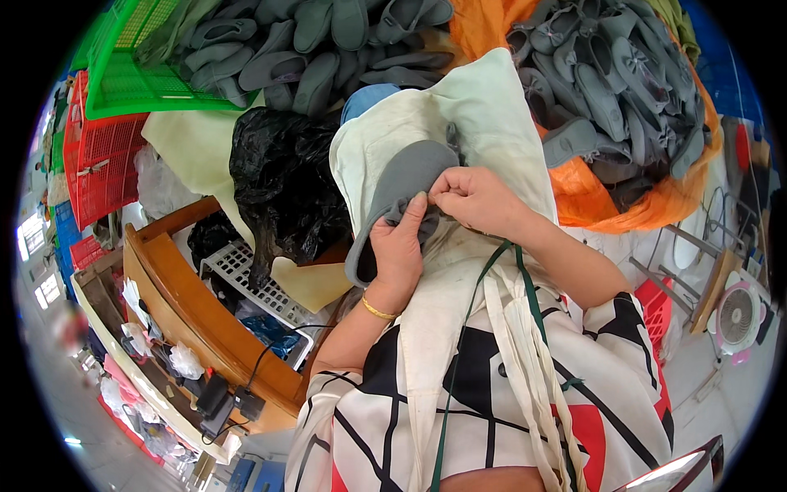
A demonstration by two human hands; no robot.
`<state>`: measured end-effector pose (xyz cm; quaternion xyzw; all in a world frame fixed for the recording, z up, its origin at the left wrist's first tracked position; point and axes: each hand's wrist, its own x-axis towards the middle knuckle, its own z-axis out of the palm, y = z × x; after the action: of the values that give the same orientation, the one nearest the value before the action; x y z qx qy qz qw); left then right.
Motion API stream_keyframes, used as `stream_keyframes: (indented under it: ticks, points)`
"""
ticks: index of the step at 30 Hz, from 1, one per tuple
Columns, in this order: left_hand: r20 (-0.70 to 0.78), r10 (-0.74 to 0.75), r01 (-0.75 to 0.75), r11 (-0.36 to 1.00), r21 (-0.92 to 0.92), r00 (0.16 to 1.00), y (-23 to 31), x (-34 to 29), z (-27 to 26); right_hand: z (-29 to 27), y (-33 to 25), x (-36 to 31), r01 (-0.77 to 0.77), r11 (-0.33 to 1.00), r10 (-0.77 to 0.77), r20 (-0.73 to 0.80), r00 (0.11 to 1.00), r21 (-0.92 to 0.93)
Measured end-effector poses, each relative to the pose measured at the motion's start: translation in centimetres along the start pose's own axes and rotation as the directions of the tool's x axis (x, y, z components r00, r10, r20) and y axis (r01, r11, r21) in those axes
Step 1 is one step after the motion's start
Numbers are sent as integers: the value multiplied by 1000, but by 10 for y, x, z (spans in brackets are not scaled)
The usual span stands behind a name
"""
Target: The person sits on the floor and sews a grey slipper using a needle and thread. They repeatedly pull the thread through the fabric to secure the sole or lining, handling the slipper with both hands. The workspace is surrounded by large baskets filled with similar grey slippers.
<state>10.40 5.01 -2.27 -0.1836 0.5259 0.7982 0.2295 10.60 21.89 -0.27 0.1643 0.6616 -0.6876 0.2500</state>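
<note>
A grey cloth shoe [414, 168] lies over my lap, its rounded end pointing away from me and a gathered bow-like trim partly hidden by my fingers. My left hand [399, 250] grips the shoe's side, thumb pressed near the trim. Beside it my right hand [475, 199] is closed in a pinch at the shoe's right edge; whatever its fingertips hold is too small to make out. Under the shoe a white cloth [500, 107] covers my knees, with a cream apron [434, 328] and its dark green strings nearer to me.
A green crate [156, 98] and a heap of grey shoes [316, 57] stand ahead. More shoes fill an orange sack [607, 215] at the far right. To the left are a black plastic bag [283, 164], a white basket [262, 283] and a wooden table [213, 328]; a fan [738, 310] stands right.
</note>
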Motion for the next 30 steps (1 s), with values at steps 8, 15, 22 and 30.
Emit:
stream_keyframes:
  ticks: [8,15,22,30]
  points:
    - [6,-52,52,994,-96,999,13,4,5,7,16,-3,265,951,-279,-68,958,-161]
    - [32,-86,91,979,-180,996,15,9,1,8,19,-4,354,895,-388,-84,918,-272]
    - [23,-116,118,975,-187,993,17,12,-1,10,24,-1,403,860,-448,-88,890,-313]
    - [17,-134,135,973,-188,991,20,14,-1,14,29,2,451,829,-508,-111,854,-331]
